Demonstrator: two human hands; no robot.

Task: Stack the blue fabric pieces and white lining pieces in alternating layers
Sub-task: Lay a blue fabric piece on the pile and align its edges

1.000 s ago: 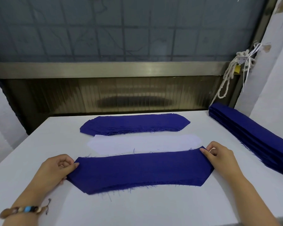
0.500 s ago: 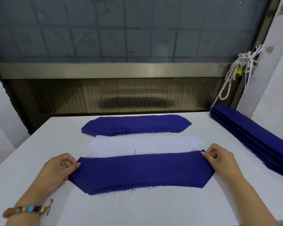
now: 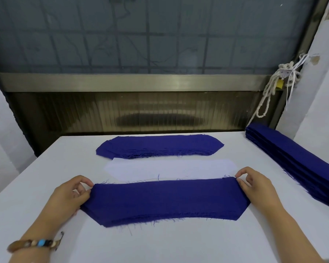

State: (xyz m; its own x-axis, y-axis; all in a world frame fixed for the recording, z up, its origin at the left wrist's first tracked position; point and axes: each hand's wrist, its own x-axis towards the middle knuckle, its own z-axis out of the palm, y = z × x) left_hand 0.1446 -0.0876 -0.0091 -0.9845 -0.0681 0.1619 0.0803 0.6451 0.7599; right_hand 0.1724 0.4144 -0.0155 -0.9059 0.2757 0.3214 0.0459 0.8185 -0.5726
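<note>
While the left hand (image 3: 68,196) and right hand (image 3: 254,185) pinch its two ends, the blue fabric piece (image 3: 163,200), seemingly light, limp and fray-prone, lies flat near the front edge of the bench (image 3: 160,247).

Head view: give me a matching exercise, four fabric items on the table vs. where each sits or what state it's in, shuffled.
Things:
1. front blue stack
2. white lining pieces
3. rear blue stack
4. long blue pile

Places or states:
A. along the right side of the table
B. between the two shaped blue stacks
C. nearest the window, untouched
D. pinched at its ends by the left hand and right hand

Pairs: 1-D, 2-B, 3-C, 4-A.
</note>
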